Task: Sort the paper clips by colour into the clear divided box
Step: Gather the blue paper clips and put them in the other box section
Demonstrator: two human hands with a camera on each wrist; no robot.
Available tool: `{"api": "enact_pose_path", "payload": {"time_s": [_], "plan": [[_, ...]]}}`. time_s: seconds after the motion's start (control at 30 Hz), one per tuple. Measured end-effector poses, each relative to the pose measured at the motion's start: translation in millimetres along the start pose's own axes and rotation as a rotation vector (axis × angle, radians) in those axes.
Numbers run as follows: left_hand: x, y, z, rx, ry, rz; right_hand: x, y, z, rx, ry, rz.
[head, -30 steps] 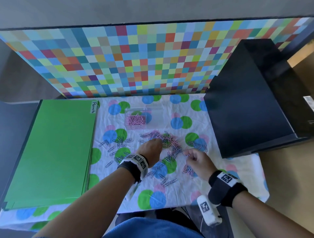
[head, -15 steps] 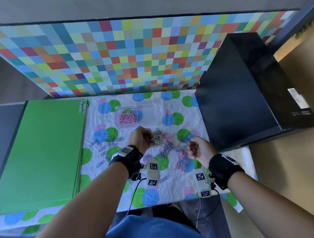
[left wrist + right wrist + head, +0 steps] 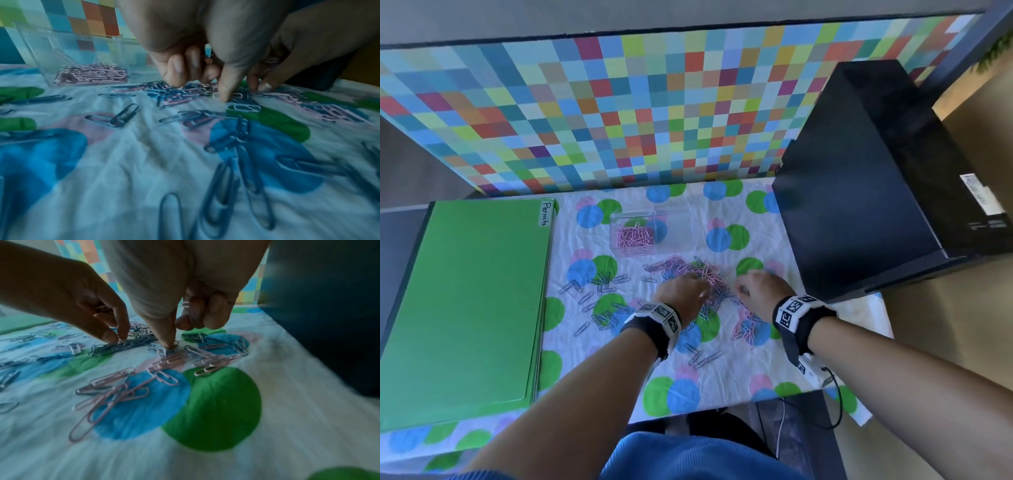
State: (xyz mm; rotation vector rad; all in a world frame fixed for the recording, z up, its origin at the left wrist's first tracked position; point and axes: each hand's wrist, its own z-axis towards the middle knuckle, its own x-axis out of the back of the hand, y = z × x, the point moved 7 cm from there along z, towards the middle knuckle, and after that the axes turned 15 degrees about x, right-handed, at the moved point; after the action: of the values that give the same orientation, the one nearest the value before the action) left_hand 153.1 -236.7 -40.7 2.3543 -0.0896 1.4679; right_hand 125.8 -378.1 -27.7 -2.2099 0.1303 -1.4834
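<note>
Both hands have dropped from just above the cloth, where they hung half a second ago, onto the mixed heap of pink and blue paper clips (image 3: 697, 274) in the middle of the white tablecloth printed with blue, green and pink dots (image 3: 726, 383). The left hand (image 3: 683, 294) now has its fingertips (image 3: 174, 76) down on the near left edge of the heap, fingers bent and bunched, thumb pressed to the cloth beside a pale clip — whether it actually pinches a clip I cannot tell. The right hand (image 3: 762, 287) stands at the heap's right edge with one finger pointing straight down onto a clip; its other fingers (image 3: 207, 311) are curled under, and a pink clip end shows between them.

A clear plastic divided box (image 3: 650, 233) sits on the cloth just behind the heap. Its left compartment holds a pile of pink paper clips (image 3: 635, 238); the right compartment looks bare. Loose blue paper clips (image 3: 599, 294) are strewn left of the heap, and a small cluster of pink paper clips (image 3: 746, 325) lies near the right wrist.

A stack of green folders (image 3: 465, 301), labelled "Permits", lies at the left — a black box-shaped unit (image 3: 859, 192) stands at the right. A multicoloured chequered panel (image 3: 619, 109) rises behind the cloth.
</note>
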Motion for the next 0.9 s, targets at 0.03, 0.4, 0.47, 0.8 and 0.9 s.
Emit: {"api": "enact_pose_path", "payload": {"time_s": [0.03, 0.4, 0.47, 0.8, 0.9], "plan": [[-0.3, 0.1, 0.4, 0.004, 0.009, 0.003, -1.8, 1.0, 0.3, -0.008, -0.011, -0.013], [2.1, -31.7, 4.7, 0.33, -0.026, -0.758, 16.1, -13.5, -7.4, -0.082, 0.198, 0.276], [-3.7, -29.8, 4.1, 0.439, -0.163, -1.085, 24.6, -31.1, -1.8, -0.041, 0.192, 0.323], [-7.3, 6.3, -11.3, 0.543, -0.519, -1.876, 39.6, -71.9, 14.8, 0.051, 0.2, 0.564], [-15.5, -4.5, -12.4, 0.65, -0.491, -1.847, 43.2, -51.6, -5.5, -0.022, 0.317, 0.65]]}}
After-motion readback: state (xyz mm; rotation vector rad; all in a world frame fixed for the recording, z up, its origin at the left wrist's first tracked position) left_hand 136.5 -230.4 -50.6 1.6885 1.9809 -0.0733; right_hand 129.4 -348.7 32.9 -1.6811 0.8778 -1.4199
